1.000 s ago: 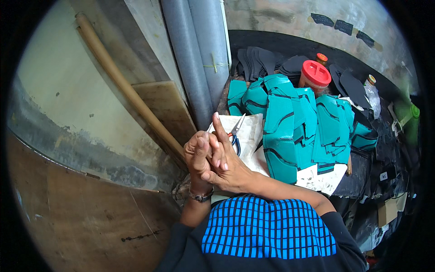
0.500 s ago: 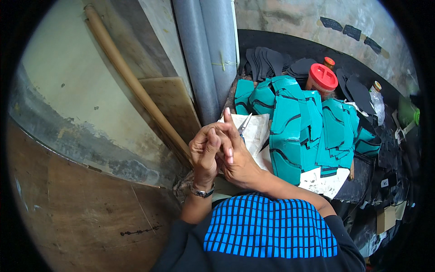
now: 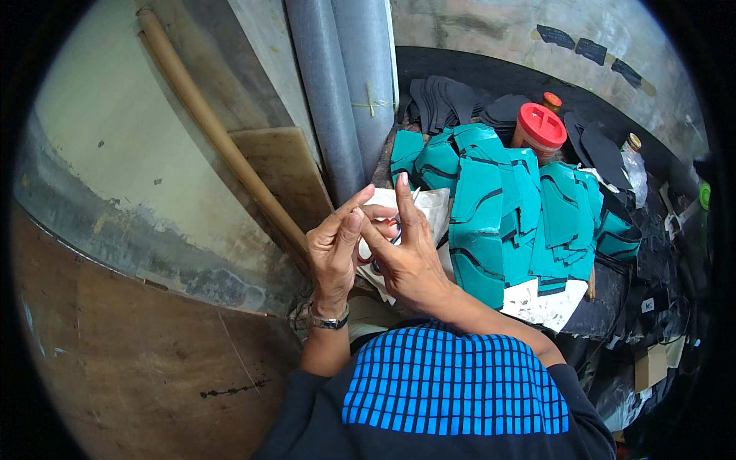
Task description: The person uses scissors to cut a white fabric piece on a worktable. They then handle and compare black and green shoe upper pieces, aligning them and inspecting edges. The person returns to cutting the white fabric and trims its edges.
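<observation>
My left hand (image 3: 331, 257), with a watch (image 3: 330, 318) on its wrist, and my right hand (image 3: 414, 264) meet in front of my chest. The left thumb and forefinger pinch together against the right hand's curled fingers; anything between them is too small to see. Small red-handled scissors (image 3: 387, 230) sit within the right hand's fingers, blades pointing up beside the raised index finger. Behind the hands lies a white sheet (image 3: 433, 207), and just right of it a pile of teal cut pieces (image 3: 491, 215).
A red-lidded jar (image 3: 540, 126) and dark cut pieces (image 3: 448, 100) stand behind the teal pile. A plastic bottle (image 3: 632, 157) is at the right. Two grey pipes (image 3: 341, 100) and a long wooden pole (image 3: 215, 130) lean on the wall at left. Clutter fills the far right.
My hands have stayed together and shifted slightly. The left fingers have moved up to pinch at the right hand's fingertips. The view has tilted a little.
</observation>
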A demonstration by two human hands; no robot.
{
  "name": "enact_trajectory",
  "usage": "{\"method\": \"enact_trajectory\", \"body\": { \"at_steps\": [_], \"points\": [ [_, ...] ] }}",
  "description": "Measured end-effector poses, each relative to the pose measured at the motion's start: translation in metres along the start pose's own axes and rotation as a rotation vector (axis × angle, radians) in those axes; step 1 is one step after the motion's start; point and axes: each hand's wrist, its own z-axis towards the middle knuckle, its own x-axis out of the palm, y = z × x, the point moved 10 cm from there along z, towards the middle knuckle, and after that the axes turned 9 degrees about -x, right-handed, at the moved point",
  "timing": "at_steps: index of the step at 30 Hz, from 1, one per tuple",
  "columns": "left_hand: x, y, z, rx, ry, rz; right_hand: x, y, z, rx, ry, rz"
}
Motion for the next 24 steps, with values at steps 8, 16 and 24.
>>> {"method": "enact_trajectory", "body": {
  "at_steps": [8, 16, 24],
  "points": [
    [-0.02, -0.017, -0.015, 0.174, -0.419, 0.492, 0.005, 0.006, -0.006, -0.063, 0.015, -0.179],
    [-0.099, -0.024, 0.006, 0.216, -0.537, 0.305, 0.002, -0.05, -0.057, 0.11, 0.312, -0.477],
    [-0.127, 0.076, 0.032, -0.031, -0.366, 1.183, -0.07, -0.137, -0.119, 0.503, 0.393, -0.918]
  ]
}}
